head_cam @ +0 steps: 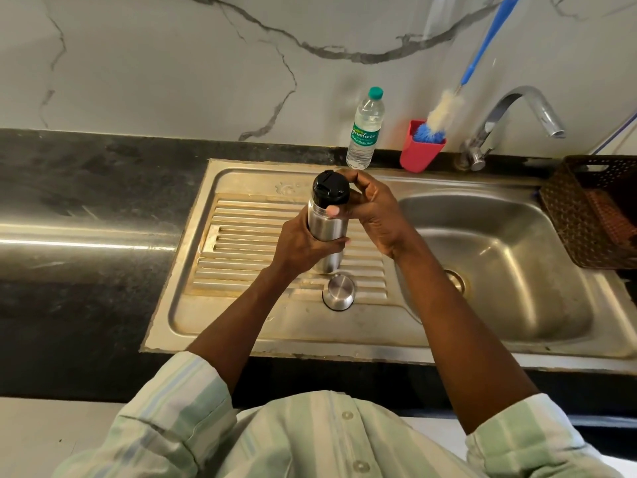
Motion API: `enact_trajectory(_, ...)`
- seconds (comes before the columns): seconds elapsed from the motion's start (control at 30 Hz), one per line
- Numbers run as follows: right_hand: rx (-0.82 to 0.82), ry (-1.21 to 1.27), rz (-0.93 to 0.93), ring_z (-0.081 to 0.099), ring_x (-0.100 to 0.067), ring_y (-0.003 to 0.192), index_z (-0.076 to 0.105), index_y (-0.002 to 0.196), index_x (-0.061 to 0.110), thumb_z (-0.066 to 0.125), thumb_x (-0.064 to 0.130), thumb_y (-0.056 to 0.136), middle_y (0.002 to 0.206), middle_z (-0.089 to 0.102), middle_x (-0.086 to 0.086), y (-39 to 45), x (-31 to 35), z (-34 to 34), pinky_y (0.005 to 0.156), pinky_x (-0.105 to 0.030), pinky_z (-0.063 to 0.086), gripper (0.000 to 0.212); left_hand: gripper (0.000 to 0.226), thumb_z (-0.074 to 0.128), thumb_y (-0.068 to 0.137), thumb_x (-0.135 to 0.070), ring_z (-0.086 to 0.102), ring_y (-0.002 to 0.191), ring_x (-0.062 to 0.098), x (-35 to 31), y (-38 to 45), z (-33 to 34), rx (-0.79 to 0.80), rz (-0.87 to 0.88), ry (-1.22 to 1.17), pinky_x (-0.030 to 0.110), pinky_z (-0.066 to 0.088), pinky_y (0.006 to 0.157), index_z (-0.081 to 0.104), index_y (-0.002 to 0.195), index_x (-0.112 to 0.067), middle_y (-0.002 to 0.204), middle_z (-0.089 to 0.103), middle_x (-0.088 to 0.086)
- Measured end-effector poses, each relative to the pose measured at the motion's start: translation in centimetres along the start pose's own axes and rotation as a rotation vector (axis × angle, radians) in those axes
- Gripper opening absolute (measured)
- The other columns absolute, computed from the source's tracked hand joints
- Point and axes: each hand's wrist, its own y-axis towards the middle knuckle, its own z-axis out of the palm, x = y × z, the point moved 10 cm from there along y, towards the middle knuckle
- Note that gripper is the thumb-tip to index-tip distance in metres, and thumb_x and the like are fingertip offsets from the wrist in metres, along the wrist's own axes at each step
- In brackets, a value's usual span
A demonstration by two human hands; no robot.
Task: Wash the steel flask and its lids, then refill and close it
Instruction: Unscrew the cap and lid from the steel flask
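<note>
Flask [327, 232] upright on the ribbed drainboard [241, 236] of the sink [499, 253], near its right edge, beside the basin. Left hand [303, 243] wrapped round the steel body, fingers curled across its front, thumb hidden behind. Right hand [372, 205] at the top, fingers curled over the far side of the black lid [327, 189], thumb tip pressed at the seam where lid meets steel. Lid seated on the flask mouth, flip spout on its top facing left; whether screwed tight, cannot tell. Steel cap [339, 292] mouth down on the drainboard, just near of the flask base, apart from both hands. Water bottle [366, 131] with green cap upright on the far rim of the sink, just behind the flask. Red cup [418, 150] right of the bottle, tilted against the wall, holding a bottle brush [444, 112] with blue handle leaning up to the right. Tap [517, 115] at far right, spout arched over the basin. Brown basket [593, 208] at the right edge, on the counter beside the basin. Black counter [86, 201] to the left, marbled wall [206, 63] behind. Striped green sleeves rolled up on both arms.
</note>
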Motion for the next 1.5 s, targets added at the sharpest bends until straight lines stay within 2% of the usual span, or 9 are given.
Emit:
enact_trajectory(0.13, 0.023, -0.043, 0.003, 0.062, -0.025, 0.118, 0.058, 0.128, 0.012, 0.079, 0.001, 0.073, 0.122, 0.068, -0.008, -0.4, 0.2, 0.2, 0.101, -0.046, 0.049, 0.060, 0.060, 0.094, 0.065, -0.030, 0.065, 0.083, -0.004, 0.3, -0.1, 0.1, -0.011, -0.013, -0.006, 0.014, 0.054, 0.073, 0.056, 0.111, -0.031, 0.092, 0.066, -0.017)
enact_trajectory(0.27, -0.126, -0.237, -0.053, 0.060, -0.015, 0.115, 0.053, 0.122, 0.011, 0.090, 0.014, 0.066, 0.121, 0.065, -0.003, -0.9, 1.1, 0.2, 0.100, -0.036, 0.051, 0.067, 0.062, 0.091, 0.068, -0.029, 0.066, 0.090, -0.007, 0.6, -0.1, 0.4, 0.004, -0.001, -0.009, 0.011, 0.052, 0.074, 0.059, 0.121, -0.024, 0.098, 0.067, -0.017)
enact_trajectory(0.43, -0.198, -0.322, -0.110, 0.064, -0.013, 0.107, 0.058, 0.113, 0.009, 0.091, 0.018, 0.064, 0.111, 0.069, -0.001, -1.0, 2.0, 0.2, 0.096, -0.041, 0.053, 0.060, 0.062, 0.091, 0.067, -0.033, 0.067, 0.090, 0.005, 0.5, 0.0, 0.4, -0.001, 0.001, 0.009, 0.017, 0.055, 0.074, 0.058, 0.119, -0.024, 0.102, 0.069, -0.008)
enact_trajectory(0.67, 0.073, -0.271, 0.015, 0.061, -0.022, 0.119, 0.061, 0.128, 0.016, 0.084, 0.014, 0.071, 0.125, 0.067, 0.000, 0.3, 1.3, -0.3, 0.105, -0.052, 0.046, 0.061, 0.061, 0.094, 0.065, -0.030, 0.064, 0.082, -0.005, 0.3, -0.1, 0.3, -0.019, -0.010, 0.004, 0.009, 0.051, 0.069, 0.058, 0.114, -0.026, 0.093, 0.066, -0.012)
enact_trajectory(0.87, 0.286, -0.171, 0.109, 0.053, -0.022, 0.129, 0.056, 0.133, 0.010, 0.073, 0.001, 0.078, 0.131, 0.063, -0.007, 0.7, 1.1, 0.8, 0.111, -0.049, 0.039, 0.058, 0.062, 0.093, 0.065, -0.033, 0.064, 0.083, -0.005, 0.4, -0.1, 0.3, -0.018, -0.010, 0.010, 0.012, 0.052, 0.071, 0.056, 0.114, -0.029, 0.093, 0.065, -0.019)
enact_trajectory(1.0, 0.055, -0.255, 0.072, 0.055, -0.018, 0.123, 0.048, 0.132, 0.015, 0.087, 0.016, 0.068, 0.129, 0.061, -0.003, -0.1, 0.3, 0.2, 0.108, -0.044, 0.044, 0.075, 0.066, 0.091, 0.067, -0.033, 0.066, 0.089, 0.001, 0.4, -0.2, 0.5, -0.015, 0.010, 0.003, 0.014, 0.053, 0.073, 0.059, 0.122, -0.019, 0.100, 0.068, -0.010)
enact_trajectory(1.17, -0.191, -0.240, -0.066, 0.061, -0.016, 0.112, 0.049, 0.120, 0.007, 0.089, 0.012, 0.068, 0.120, 0.063, -0.007, -1.2, 0.9, 0.1, 0.098, -0.038, 0.052, 0.066, 0.064, 0.091, 0.068, -0.022, 0.062, 0.084, -0.004, 0.5, -0.2, 0.5, -0.020, -0.005, 0.009, 0.004, 0.046, 0.068, 0.058, 0.122, -0.011, 0.100, 0.066, -0.006)
enact_trajectory(1.3, -0.051, -0.148, -0.015, 0.062, -0.020, 0.116, 0.057, 0.123, 0.006, 0.082, 0.005, 0.072, 0.122, 0.067, -0.008, -0.6, 0.7, -0.1, 0.101, -0.041, 0.050, 0.057, 0.061, 0.093, 0.066, -0.024, 0.062, 0.081, -0.012, 0.6, -0.2, 0.4, -0.032, -0.015, -0.009, 0.007, 0.048, 0.069, 0.056, 0.114, -0.023, 0.094, 0.065, -0.011)
enact_trajectory(1.5, 0.130, -0.070, 0.057, 0.052, -0.023, 0.130, 0.054, 0.136, 0.019, 0.077, 0.002, 0.075, 0.137, 0.058, -0.008, 0.0, 0.3, 0.2, 0.109, -0.045, 0.042, 0.067, 0.064, 0.093, 0.066, -0.031, 0.066, 0.084, -0.001, 0.5, -0.2, 0.5, -0.032, -0.019, 0.007, 0.009, 0.051, 0.071, 0.057, 0.118, -0.024, 0.095, 0.065, -0.015)
